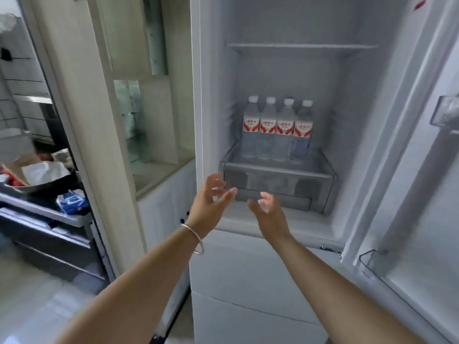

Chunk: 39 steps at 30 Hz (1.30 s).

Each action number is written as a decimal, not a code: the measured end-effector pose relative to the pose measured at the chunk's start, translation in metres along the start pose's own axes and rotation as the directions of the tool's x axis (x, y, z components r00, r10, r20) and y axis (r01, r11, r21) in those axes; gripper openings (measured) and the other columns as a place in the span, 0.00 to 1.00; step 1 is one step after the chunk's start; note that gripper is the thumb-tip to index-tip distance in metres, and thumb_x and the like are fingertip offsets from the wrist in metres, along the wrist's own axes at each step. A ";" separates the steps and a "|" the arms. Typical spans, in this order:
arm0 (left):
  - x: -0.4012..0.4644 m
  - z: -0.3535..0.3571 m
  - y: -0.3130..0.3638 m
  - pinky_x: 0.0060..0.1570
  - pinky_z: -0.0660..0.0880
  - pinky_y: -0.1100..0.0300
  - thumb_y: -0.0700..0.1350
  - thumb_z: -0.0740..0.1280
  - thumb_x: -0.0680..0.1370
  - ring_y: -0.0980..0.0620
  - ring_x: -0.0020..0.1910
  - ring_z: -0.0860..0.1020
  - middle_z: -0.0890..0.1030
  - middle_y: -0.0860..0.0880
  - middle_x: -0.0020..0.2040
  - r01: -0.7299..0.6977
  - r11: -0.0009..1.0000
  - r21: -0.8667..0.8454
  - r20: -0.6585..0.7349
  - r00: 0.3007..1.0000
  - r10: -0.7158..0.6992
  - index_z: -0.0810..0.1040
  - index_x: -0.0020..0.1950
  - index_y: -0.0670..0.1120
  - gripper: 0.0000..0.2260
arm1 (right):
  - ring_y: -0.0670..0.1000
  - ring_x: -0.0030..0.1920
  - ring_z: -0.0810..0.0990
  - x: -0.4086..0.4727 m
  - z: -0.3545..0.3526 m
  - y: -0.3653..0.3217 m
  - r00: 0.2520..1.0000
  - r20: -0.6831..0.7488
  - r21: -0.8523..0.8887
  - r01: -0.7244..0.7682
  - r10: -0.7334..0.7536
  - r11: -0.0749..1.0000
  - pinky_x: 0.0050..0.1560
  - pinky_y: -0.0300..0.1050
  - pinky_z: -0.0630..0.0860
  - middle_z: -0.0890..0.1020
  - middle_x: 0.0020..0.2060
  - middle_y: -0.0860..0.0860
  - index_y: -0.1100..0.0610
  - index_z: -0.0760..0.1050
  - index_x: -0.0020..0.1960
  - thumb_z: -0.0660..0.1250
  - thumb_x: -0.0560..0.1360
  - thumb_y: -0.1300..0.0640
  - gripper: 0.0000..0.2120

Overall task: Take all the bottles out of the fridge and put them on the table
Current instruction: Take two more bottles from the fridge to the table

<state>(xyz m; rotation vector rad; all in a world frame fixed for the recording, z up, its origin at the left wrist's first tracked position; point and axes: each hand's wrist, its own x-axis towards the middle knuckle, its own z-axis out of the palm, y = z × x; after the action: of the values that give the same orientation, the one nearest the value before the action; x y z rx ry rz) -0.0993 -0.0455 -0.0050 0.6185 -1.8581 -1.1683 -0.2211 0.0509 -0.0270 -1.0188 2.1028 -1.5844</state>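
Note:
Several clear water bottles [277, 130] with white caps and red-and-white labels stand upright in a row at the back of the open fridge [347, 120], on top of the grey drawer [278, 180]. My left hand [211, 197], with a thin bracelet on the wrist, is raised in front of the drawer's left corner, fingers spread and holding nothing. My right hand [267, 209] hovers beside it, just below the drawer front, also open and holding nothing. Both hands are below and in front of the bottles, not touching them.
The fridge door [422, 182] stands open on the right with a small door bin [447, 115]. A glass shelf [300, 45] spans the fridge above the bottles. A white cabinet niche [154, 120] is left of the fridge. Far left, a cluttered cart [44, 194] holds boxes and packets.

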 end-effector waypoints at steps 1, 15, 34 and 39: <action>0.015 0.006 -0.005 0.43 0.72 0.71 0.49 0.68 0.75 0.58 0.52 0.76 0.75 0.49 0.58 0.004 1.000 -0.017 0.023 1.000 -0.003 0.67 0.65 0.52 0.20 | 0.50 0.57 0.73 0.015 0.000 0.001 1.000 -0.021 0.008 -0.013 0.013 1.000 0.57 0.46 0.68 0.72 0.65 0.52 0.54 0.62 0.71 0.65 0.74 0.43 0.30; 0.248 0.098 -0.052 0.44 0.73 0.69 0.42 0.69 0.75 0.53 0.47 0.77 0.79 0.46 0.52 -0.066 0.989 -0.135 -0.101 0.994 0.052 0.73 0.61 0.45 0.16 | 0.49 0.57 0.76 0.256 -0.019 -0.018 0.943 -0.271 -0.080 0.176 -0.191 0.981 0.57 0.44 0.71 0.77 0.58 0.50 0.54 0.68 0.65 0.65 0.75 0.51 0.20; 0.379 0.131 -0.044 0.48 0.73 0.63 0.49 0.72 0.71 0.58 0.47 0.77 0.77 0.53 0.50 -0.112 0.972 -0.206 -0.228 0.972 0.063 0.73 0.58 0.47 0.18 | 0.56 0.66 0.69 0.395 -0.017 -0.081 0.807 -0.425 -0.235 0.338 -0.410 0.911 0.65 0.44 0.66 0.67 0.68 0.59 0.62 0.57 0.73 0.64 0.75 0.57 0.30; 0.379 0.133 -0.044 0.45 0.77 0.59 0.61 0.72 0.64 0.53 0.47 0.82 0.83 0.50 0.47 -0.066 0.961 -0.270 -0.215 0.977 0.007 0.78 0.52 0.47 0.24 | 0.56 0.64 0.72 0.389 -0.012 -0.074 0.732 -0.451 -0.357 0.377 -0.511 0.855 0.61 0.45 0.68 0.72 0.65 0.58 0.62 0.63 0.69 0.64 0.74 0.60 0.25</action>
<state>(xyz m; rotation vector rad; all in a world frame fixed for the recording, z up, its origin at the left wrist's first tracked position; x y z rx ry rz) -0.4139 -0.2868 0.0738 0.5258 -1.4889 -1.2573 -0.4740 -0.2228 0.1090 -1.3816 2.6150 -2.0747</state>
